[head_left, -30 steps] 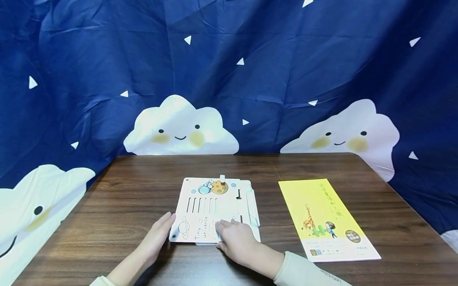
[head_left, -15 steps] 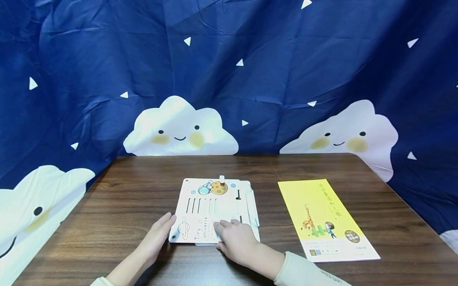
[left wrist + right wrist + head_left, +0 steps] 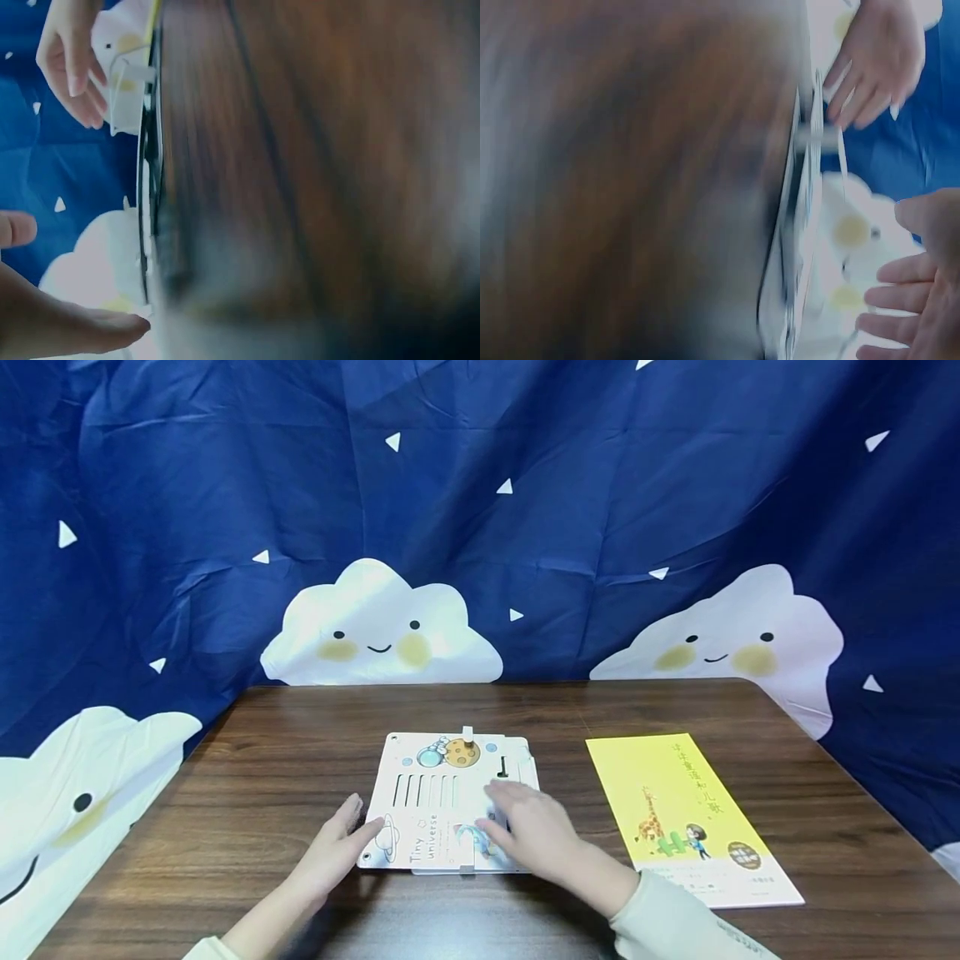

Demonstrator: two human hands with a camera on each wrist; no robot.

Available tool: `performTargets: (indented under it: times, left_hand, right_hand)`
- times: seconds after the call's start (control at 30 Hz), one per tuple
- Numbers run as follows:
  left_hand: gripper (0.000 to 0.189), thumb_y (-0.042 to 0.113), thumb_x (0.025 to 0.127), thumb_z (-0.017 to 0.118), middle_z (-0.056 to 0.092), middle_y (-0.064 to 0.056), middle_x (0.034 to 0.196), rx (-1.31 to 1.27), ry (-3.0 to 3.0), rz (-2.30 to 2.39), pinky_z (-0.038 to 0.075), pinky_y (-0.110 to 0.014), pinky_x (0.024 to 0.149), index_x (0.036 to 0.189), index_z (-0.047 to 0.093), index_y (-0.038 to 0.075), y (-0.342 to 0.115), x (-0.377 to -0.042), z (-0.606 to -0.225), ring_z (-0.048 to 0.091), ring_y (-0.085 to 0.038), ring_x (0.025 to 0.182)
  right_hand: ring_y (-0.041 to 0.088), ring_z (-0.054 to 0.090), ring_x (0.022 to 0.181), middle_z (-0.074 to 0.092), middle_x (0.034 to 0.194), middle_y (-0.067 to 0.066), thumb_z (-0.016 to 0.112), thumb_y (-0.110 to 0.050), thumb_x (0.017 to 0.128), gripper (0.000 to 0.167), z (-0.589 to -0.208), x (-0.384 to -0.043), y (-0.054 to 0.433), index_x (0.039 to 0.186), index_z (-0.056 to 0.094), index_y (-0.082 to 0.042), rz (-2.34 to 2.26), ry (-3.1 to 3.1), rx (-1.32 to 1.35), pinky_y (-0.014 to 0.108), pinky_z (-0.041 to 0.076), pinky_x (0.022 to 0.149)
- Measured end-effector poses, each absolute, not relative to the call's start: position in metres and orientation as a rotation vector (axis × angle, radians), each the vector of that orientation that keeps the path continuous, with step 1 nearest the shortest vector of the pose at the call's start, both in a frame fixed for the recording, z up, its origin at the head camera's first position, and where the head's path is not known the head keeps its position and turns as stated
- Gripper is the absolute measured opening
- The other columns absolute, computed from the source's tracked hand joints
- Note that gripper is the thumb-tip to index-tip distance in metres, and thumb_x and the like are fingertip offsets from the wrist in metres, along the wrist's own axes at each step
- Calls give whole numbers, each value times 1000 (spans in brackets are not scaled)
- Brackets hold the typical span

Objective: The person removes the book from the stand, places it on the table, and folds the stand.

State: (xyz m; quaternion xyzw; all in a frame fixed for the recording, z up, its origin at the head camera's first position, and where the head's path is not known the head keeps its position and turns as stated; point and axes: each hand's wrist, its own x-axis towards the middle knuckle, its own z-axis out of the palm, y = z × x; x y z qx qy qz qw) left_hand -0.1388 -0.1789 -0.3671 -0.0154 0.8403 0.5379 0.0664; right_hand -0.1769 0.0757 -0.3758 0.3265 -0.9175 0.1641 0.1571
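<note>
A flat white folding book stand (image 3: 474,793) with space drawings and the words "Tiny universe" lies on the table. One pale clip (image 3: 468,737) sits at its far edge, and another clip (image 3: 467,865) shows at the near edge. At the stand's near left corner is my left hand (image 3: 330,852), thumb spread from the fingers and overlapping the corner. My right hand (image 3: 536,831) is over the stand's right part, fingers extended and hiding that side. In the right wrist view its fingers (image 3: 900,300) are spread beside the stand, holding nothing. Both wrist views show the stand edge-on.
A yellow booklet (image 3: 645,777) with a giraffe and a child on its cover lies on the right of the brown wooden table (image 3: 300,735). Behind the table hangs a blue cloth (image 3: 562,527) printed with clouds. A thin wire loop (image 3: 113,97) rises from the stand.
My right hand has lifted from the stand's near edge and shifted right, uncovering the near clip and a drawing. The left thumb has spread over the left corner. Stand and booklet stay in place.
</note>
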Motion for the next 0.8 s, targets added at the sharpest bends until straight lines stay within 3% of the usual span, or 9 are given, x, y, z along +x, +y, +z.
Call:
performTargets:
  times: [0.13,0.37,0.57,0.8]
  left_hand:
    - [74,24,83,56,15,-29,135,210,2835,1350,12,-52,97,131,14,-12,-175,-139,-362,11,-40,123]
    - [71,29,72,66,32,-19,132,725,3232,848,17,-54,95,126,37,-7,-152,-138,-363,22,-31,123]
    - [65,39,75,60,37,-13,130,1030,3157,471,19,-53,95,125,43,0,-123,-140,-371,28,-29,121]
    - [54,37,78,59,47,-10,123,1135,3077,280,29,-53,89,119,50,3,-107,-143,-382,38,-26,115]
  right_hand:
    - [26,43,111,50,119,13,54,-34,84,46,-374,-196,96,114,54,0,529,-2709,799,41,36,89]
    - [24,35,118,43,127,12,53,-27,85,45,-378,-218,114,120,48,0,605,-2847,687,40,31,93]
    - [21,32,120,39,130,11,52,-29,86,47,-382,-221,113,124,45,-2,683,-2919,714,39,29,95]
    - [18,33,119,40,129,9,52,-31,86,47,-385,-225,108,123,47,-3,656,-2908,717,38,30,95]
